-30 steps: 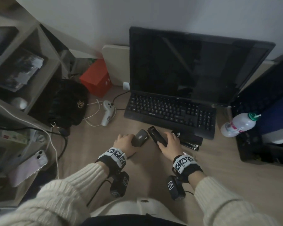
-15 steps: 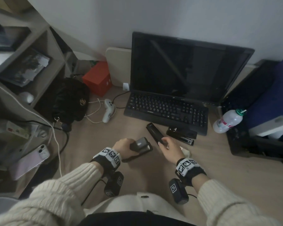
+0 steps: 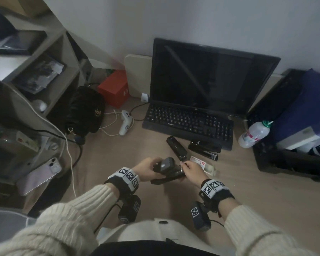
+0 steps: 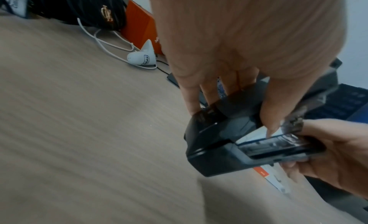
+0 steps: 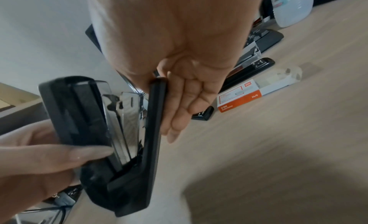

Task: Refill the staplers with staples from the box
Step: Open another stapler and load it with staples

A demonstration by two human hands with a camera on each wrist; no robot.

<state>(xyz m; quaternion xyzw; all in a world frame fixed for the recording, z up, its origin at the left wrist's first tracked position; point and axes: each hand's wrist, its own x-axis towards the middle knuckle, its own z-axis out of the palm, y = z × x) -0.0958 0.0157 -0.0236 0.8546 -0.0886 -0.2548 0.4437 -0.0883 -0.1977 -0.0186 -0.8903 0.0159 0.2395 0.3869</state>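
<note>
Above the desk I hold a black stapler [image 3: 167, 169] with both hands. My left hand [image 3: 155, 167] grips its top arm; in the left wrist view its fingers [image 4: 229, 92] curl over the stapler [image 4: 215, 142]. My right hand [image 3: 185, 166] pinches the stapler's base; the right wrist view shows the stapler [image 5: 151, 133] hinged open with its metal magazine bare. Two more black staplers [image 3: 176, 148] [image 3: 204, 149] lie in front of the keyboard. The white and orange staple box [image 3: 198, 161] [image 5: 238, 96] lies just beyond my right hand.
A keyboard [image 3: 188, 124] and dark monitor [image 3: 211, 78] stand behind the staplers. A plastic bottle [image 3: 253, 133] and dark bins are at the right. A black handbag [image 3: 85, 111], red box [image 3: 115, 89], white corded device [image 3: 125, 122], phone [image 3: 41, 174] and shelves are left.
My left hand lifted the small stapler off the desk and drew it toward me. My right hand left the long stapler and took hold of the lifted one, which now gapes open.
</note>
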